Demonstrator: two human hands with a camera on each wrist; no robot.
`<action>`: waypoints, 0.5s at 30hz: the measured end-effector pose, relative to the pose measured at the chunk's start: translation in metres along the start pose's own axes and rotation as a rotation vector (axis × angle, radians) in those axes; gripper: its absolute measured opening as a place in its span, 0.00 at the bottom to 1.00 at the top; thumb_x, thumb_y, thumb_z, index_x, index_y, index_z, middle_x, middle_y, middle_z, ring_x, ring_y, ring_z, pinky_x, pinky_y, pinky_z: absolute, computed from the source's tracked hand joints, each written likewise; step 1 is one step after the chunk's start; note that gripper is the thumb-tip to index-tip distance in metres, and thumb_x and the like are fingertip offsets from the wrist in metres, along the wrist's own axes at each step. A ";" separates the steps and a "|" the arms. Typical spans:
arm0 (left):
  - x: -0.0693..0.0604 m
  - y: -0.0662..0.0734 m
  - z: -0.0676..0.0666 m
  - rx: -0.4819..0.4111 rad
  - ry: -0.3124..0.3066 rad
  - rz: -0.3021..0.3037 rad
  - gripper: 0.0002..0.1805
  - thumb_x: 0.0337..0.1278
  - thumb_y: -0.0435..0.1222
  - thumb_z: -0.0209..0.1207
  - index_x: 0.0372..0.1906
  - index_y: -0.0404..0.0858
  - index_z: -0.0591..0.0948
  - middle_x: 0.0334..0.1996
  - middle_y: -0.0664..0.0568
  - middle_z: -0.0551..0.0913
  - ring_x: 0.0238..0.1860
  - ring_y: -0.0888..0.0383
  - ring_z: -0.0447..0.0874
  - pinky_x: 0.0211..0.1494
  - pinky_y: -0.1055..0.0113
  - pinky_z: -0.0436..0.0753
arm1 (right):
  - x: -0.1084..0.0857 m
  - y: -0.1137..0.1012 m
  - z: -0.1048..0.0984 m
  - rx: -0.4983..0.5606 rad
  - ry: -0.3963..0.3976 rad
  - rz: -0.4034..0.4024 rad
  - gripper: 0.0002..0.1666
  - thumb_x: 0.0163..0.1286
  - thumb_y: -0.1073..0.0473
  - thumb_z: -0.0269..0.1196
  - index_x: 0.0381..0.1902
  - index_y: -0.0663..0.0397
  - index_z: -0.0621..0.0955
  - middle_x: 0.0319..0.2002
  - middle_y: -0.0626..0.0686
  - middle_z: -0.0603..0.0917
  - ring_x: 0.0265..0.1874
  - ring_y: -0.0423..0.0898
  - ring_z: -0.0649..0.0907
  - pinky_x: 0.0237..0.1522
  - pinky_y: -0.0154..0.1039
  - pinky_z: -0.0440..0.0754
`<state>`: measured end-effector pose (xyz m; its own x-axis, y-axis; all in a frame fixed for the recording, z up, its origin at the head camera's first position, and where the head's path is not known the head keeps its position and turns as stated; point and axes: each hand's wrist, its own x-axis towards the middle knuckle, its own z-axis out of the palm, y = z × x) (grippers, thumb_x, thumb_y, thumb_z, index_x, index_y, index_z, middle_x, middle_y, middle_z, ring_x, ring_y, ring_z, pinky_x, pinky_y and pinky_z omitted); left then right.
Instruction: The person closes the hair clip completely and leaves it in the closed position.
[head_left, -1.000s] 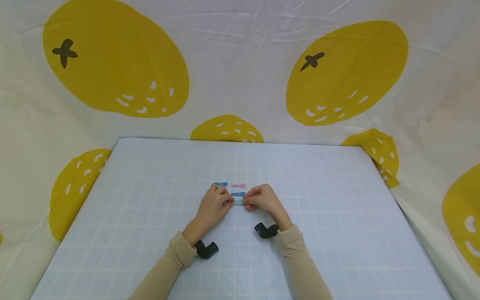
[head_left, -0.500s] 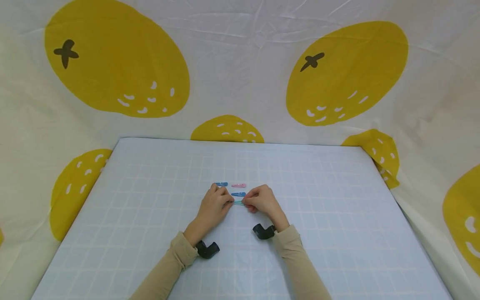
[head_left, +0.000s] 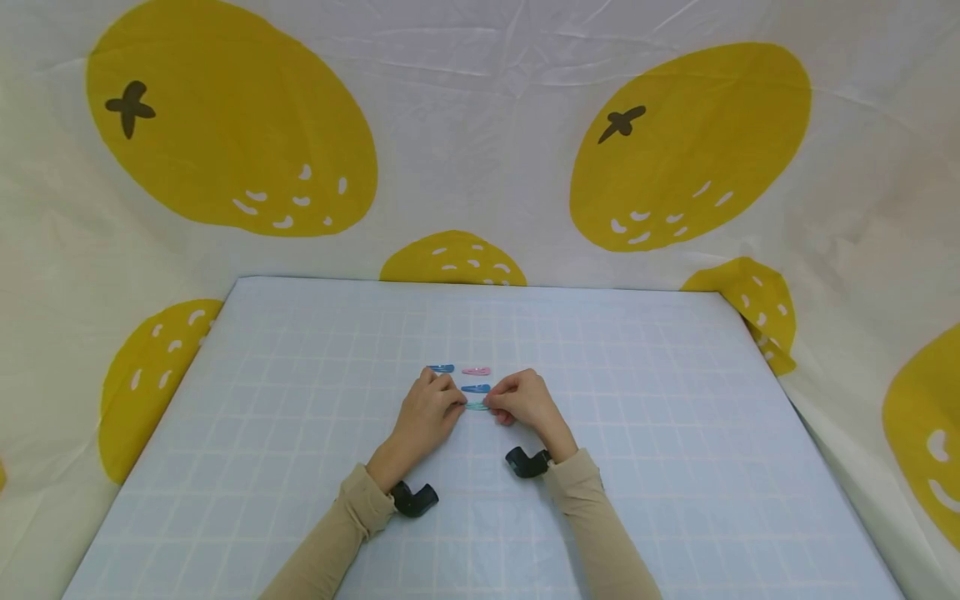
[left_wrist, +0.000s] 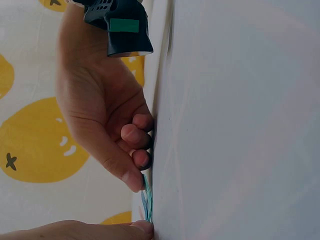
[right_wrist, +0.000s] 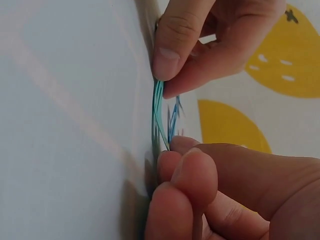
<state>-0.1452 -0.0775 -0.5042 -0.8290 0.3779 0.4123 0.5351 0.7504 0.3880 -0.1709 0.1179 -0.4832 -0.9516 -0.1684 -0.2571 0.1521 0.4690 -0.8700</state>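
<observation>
A teal snap hair clip is held between both hands just above the table, its slim strips curving apart in the right wrist view. My left hand pinches one end between thumb and index finger. At the other end my right hand pinches the clip with thumb and fingertips, which cover its tip. Right behind lies a blue hair clip. Farther back are a pink hair clip and another blue hair clip, partly hidden by my left hand.
The table wears a pale blue checked cover. A white cloth with yellow fruit prints hangs behind it and at both sides. Black wrist cameras jut from both sleeves, low over the table.
My right hand has shifted slightly left. The teal clip's strips look spread half a second ago and now, whereas they looked closer together a second ago. The left hand has barely moved.
</observation>
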 end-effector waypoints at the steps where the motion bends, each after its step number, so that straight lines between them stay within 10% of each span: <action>1: 0.000 0.000 0.000 -0.003 0.002 0.000 0.03 0.49 0.32 0.73 0.30 0.40 0.89 0.30 0.54 0.80 0.36 0.53 0.68 0.40 0.60 0.71 | 0.000 0.000 0.000 0.000 -0.001 0.000 0.04 0.60 0.67 0.71 0.26 0.62 0.87 0.17 0.51 0.83 0.13 0.40 0.79 0.19 0.35 0.80; 15: -0.002 -0.002 0.002 -0.054 0.024 -0.012 0.03 0.49 0.32 0.73 0.29 0.41 0.88 0.30 0.55 0.80 0.35 0.55 0.68 0.39 0.63 0.72 | -0.001 0.001 -0.003 0.030 -0.038 -0.021 0.06 0.62 0.65 0.69 0.28 0.63 0.85 0.17 0.52 0.82 0.14 0.42 0.79 0.21 0.36 0.80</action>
<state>-0.1455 -0.0789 -0.5071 -0.8314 0.3557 0.4269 0.5340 0.7239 0.4367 -0.1702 0.1211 -0.4827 -0.9439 -0.2109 -0.2542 0.1411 0.4386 -0.8875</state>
